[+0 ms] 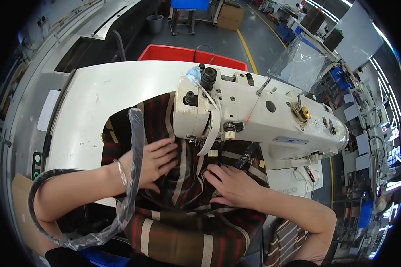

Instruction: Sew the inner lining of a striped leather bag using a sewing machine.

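Observation:
A large brown, black and red striped piece, apparently a bag (173, 238), lies bunched under the sewing machine's (254, 111) needle area and hangs over the table's near edge. My left hand (158, 160) rests flat on it, fingers spread, left of the presser foot. My right hand (234, 184) lies on the fabric just in front of the foot, its fingers slightly bent and apart. A dark strap in clear plastic (136, 160) loops up over my left forearm. Another plastic-wrapped strap end (249, 153) shows beyond my right hand. The needle tip is hidden.
The white table (87, 98) carries the machine. Behind it stands a red bin (165, 52). Beside the machine's base lie a red-and-black small tool (309, 173) and loose cords. More striped fabric (287, 240) sits below my right arm. A metal rail runs along the left.

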The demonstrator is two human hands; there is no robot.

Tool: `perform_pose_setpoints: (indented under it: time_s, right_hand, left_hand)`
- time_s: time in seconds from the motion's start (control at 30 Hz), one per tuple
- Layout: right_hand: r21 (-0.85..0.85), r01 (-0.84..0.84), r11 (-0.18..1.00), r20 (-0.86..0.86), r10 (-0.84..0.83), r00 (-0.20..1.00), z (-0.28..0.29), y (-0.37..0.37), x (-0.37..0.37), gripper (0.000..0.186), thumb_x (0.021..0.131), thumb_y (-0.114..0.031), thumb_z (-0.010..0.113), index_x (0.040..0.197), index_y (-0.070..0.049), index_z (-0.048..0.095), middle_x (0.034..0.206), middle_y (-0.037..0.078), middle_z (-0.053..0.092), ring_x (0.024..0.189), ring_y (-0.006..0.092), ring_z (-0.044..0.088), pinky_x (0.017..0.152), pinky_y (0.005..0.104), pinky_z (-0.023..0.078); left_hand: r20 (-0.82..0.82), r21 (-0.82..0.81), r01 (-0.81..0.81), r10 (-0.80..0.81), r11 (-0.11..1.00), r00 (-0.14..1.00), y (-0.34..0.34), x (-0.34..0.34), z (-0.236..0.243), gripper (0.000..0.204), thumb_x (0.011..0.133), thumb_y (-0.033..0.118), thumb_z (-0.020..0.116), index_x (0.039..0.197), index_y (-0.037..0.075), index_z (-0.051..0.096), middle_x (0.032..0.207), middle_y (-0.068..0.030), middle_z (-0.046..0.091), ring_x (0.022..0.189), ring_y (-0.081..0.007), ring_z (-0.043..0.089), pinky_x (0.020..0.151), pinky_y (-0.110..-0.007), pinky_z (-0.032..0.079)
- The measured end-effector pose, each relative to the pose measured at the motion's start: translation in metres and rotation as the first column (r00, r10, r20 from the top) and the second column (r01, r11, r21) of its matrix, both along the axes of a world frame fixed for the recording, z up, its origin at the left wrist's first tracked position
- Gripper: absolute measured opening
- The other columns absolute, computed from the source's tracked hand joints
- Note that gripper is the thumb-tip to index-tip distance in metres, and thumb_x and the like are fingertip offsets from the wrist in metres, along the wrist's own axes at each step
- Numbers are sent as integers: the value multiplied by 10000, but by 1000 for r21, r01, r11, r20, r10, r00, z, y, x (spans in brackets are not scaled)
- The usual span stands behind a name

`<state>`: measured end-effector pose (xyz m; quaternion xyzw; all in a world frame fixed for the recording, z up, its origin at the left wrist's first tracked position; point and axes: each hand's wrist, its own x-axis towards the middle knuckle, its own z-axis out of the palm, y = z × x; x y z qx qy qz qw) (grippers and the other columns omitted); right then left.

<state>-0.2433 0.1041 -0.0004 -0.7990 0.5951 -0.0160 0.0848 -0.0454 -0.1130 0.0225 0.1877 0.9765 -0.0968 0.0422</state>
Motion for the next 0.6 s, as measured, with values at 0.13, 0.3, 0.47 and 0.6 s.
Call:
perform_pose_setpoints:
  time_s: [0.13, 0.3, 0.47, 0.6]
  right_hand:
    - [-64, 37, 997, 96, -30, 995, -4, -10, 1, 698, 691, -362, 802, 1183, 16, 482, 1198, 142, 476, 1008, 277, 555, 822, 346, 513]
    - [-34, 83, 996, 201, -74, 977, -8, -22, 3, 577, 674, -302, 808, 1059, -8, 493, 1100, 124, 488, 948, 275, 542, 758, 346, 533]
    - [-137, 48, 989, 174, -24, 984, -18, -24, 4, 450, 652, -181, 765, 991, -28, 513, 1005, 105, 515, 938, 260, 542, 826, 363, 495]
    - [-114, 15, 993, 185, 6, 983, -21, -28, 8, 382, 642, -111, 707, 982, -40, 548, 962, 93, 550, 962, 254, 545, 929, 376, 421]
  left_hand:
    - [-166, -22, -222, 216, 975, 962, -29, 9, 67, 830, 678, 530, 717, 1306, 17, 544, 1330, -163, 538, 1335, -329, 429, 1165, -472, 258]
    - [-496, 144, -612, 592, 778, 636, -67, 66, 88, 806, 835, 533, 617, 1431, 28, 419, 1464, -185, 403, 1367, -361, 364, 1147, -478, 257]
    - [-456, 463, -539, 711, 703, 535, -37, 76, 45, 467, 813, 216, 684, 1238, 39, 607, 1371, -172, 494, 1235, -338, 501, 1052, -425, 407]
    - [-249, 47, -27, 37, 999, 968, -11, 20, 38, 465, 765, 340, 739, 1137, 70, 666, 1290, -138, 560, 1220, -300, 515, 1068, -426, 411]
